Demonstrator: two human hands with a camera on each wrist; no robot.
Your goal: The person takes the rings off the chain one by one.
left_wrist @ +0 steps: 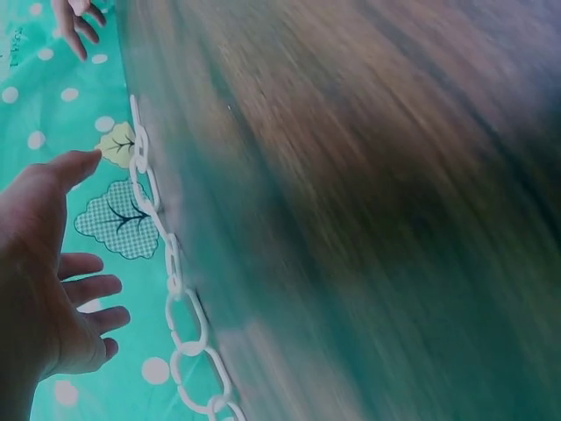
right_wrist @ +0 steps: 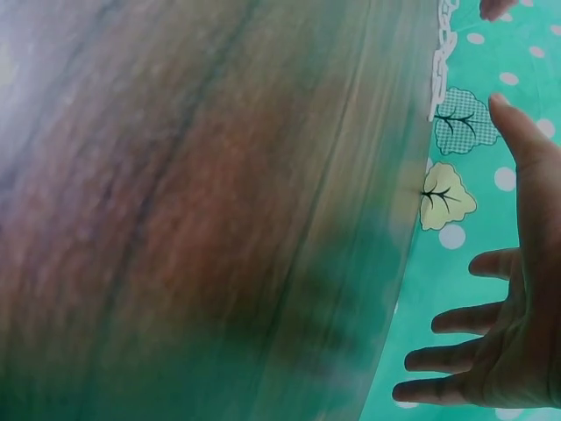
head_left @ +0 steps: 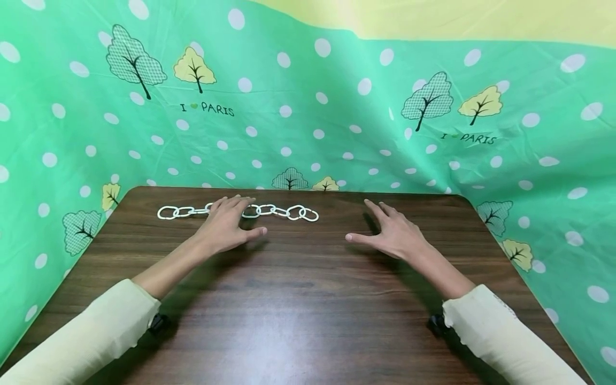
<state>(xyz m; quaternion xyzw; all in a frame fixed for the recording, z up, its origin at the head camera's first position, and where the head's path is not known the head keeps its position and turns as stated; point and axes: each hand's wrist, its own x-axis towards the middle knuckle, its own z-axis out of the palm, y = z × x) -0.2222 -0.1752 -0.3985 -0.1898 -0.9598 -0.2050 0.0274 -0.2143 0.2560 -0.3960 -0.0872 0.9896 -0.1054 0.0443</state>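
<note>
A white chain of plastic-looking links (head_left: 267, 209) lies stretched left to right near the far edge of the wooden table. My left hand (head_left: 223, 224) is over the chain's middle in the head view and hides some links; its thumb is spread toward the right. The left wrist view shows that hand (left_wrist: 61, 281) with fingers apart and nothing held, the chain (left_wrist: 188, 324) beyond it. To the right of the chain, my right hand (head_left: 397, 232) hovers over the table, thumb and fingers spread. In the right wrist view this hand (right_wrist: 517, 307) holds nothing.
The dark wooden table (head_left: 298, 289) has rounded far corners. Behind it and along its sides hangs a green cloth (head_left: 308, 123) with white dots and printed trees. Dark wrist-worn devices show under both light sleeves (head_left: 115, 321).
</note>
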